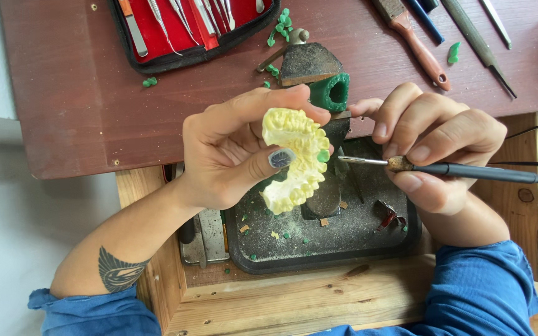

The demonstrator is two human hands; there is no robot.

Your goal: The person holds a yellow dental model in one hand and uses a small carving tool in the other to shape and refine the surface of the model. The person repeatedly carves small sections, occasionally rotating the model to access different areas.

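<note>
Nearest the camera, blue sleeves (481,292) framed a wooden drawer (294,305) that held a dark tray (344,249) dusted with filings and green wax crumbs. Above it the left hand (231,152) gripped a pale yellow dental cast (297,158), thumb across its front and fingers curled behind, holding the arch on edge. The right hand (434,152) pinched a slim black-handled carving tool (462,169) like a pen, its metal tip touching a small green wax spot (323,155) on the cast's right edge. Judging by that single green patch, the waxing looked barely begun, most teeth bare plaster. Farther off, on the reddish table (70,93), lay a green wax block (331,93), scattered wax bits (281,25), files (418,46) and a red-lined instrument case (188,28).
</note>
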